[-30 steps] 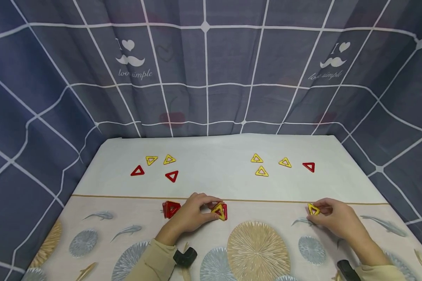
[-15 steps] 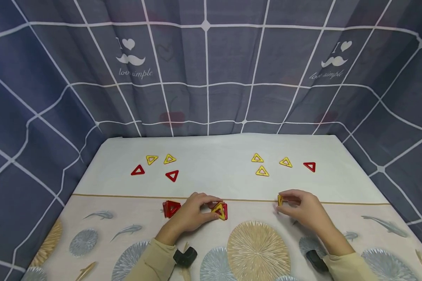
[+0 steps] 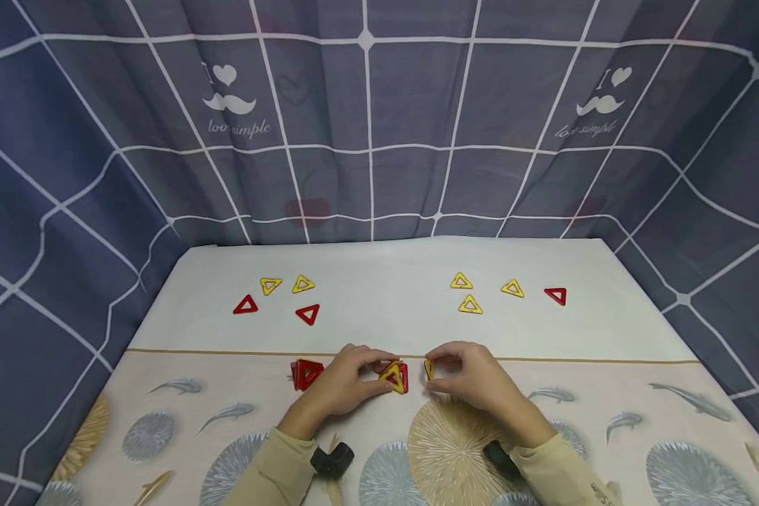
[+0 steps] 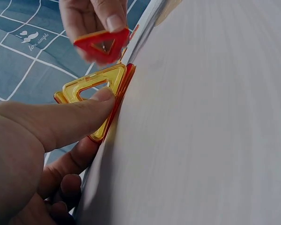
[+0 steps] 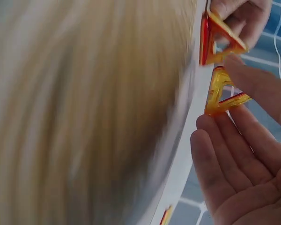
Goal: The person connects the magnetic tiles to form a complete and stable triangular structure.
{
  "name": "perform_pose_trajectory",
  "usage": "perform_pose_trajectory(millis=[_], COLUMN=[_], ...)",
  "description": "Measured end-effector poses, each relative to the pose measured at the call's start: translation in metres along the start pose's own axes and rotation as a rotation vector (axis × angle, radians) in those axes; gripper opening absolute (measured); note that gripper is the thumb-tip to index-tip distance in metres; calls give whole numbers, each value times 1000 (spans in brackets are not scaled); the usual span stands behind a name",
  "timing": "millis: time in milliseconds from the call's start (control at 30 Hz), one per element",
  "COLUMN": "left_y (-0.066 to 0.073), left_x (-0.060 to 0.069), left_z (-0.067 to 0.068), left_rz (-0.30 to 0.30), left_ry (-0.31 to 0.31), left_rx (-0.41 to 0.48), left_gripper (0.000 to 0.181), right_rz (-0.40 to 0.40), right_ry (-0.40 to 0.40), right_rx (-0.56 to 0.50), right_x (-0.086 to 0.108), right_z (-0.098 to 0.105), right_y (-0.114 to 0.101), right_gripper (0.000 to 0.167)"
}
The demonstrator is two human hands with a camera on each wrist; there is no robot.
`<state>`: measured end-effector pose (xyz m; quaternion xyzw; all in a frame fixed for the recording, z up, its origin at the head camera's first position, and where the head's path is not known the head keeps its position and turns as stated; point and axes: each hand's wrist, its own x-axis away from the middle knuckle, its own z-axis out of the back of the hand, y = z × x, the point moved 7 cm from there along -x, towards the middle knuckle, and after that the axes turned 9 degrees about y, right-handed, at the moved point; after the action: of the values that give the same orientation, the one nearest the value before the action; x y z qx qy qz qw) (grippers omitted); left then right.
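your left hand (image 3: 344,379) pinches red and yellow triangles (image 3: 400,377) well short of the far edge of the table (image 3: 379,302). just beside them, your right hand (image 3: 473,376) grips a yellow-and-red piece (image 3: 429,370) between thumb and fingertips.

Right grip (image 5: 255,171): red-edged yellow triangle (image 5: 214,96), pinched. Left grip (image 5: 253,21), above in view: red and yellow triangles (image 5: 206,41), near the first. Counter (image 5: 84,117): blurred, at left. Curtain (image 5: 268,52): blue, white-lined, at right.
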<state>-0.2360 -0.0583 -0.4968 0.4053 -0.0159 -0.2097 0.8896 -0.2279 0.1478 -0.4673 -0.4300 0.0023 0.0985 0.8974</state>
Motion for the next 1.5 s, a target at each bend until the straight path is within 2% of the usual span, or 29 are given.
perform_pose_trajectory(millis=[200, 467, 800, 1067, 1267, 1400, 1500], left_y=[1, 2, 2, 1, 0, 2, 1], left_x=[-1, -1, 0, -2, -2, -1, 0], left_z=[-1, 0, 1, 3, 3, 3, 3], left_rz=[-16, -20, -13, -18, -35, -55, -44], left_ry=[-10, -10, -8, 37, 37, 32, 31], left_rx=[15, 18, 23, 56, 79, 59, 32], left_gripper=[40, 40, 40, 24, 30, 31, 33], right_rz=[28, 55, 49, 32, 20, 18, 10], right_ry=[-40, -56, -74, -50, -40, -37, -39], right_rx=[37, 37, 1, 7, 16, 8, -15], right_x=[-5, -10, -11, -12, -12, -12, -13], right_z=[-19, -28, -34, -34, -34, -33, -33], right_y=[-12, -21, -22, -20, -19, -19, -19], right_gripper=[35, 34, 34, 34, 32, 31, 30])
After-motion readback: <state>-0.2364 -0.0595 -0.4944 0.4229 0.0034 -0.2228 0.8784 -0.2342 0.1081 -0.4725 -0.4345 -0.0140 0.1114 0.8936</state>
